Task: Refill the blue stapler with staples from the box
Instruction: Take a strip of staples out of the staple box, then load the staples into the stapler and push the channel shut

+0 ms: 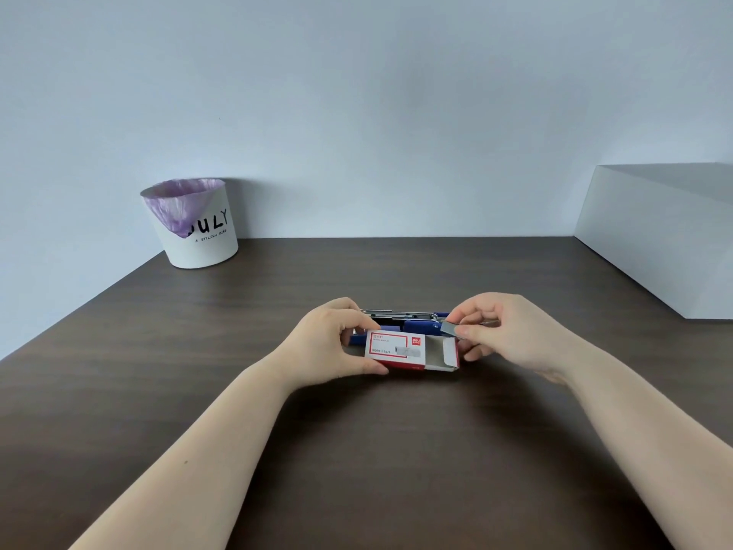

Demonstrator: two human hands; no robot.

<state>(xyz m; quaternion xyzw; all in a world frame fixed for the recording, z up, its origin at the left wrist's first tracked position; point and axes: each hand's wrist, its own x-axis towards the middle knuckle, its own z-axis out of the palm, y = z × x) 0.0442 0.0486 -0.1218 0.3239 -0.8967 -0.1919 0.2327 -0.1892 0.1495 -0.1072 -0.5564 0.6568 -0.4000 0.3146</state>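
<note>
A small red and white staple box (396,348) lies on the dark wooden table (357,450), its inner tray slid out to the right. My left hand (329,339) grips the box's left end. My right hand (503,331) pinches a grey strip of staples (450,328) between thumb and fingers just above the open tray. Right behind the box lies the blue stapler (416,325), opened flat with its metal rail showing; both hands hide its ends.
A white bin (198,228) with a purple liner stands at the table's back left against the wall. A large white block (670,236) sits at the back right. The table's left edge runs diagonally.
</note>
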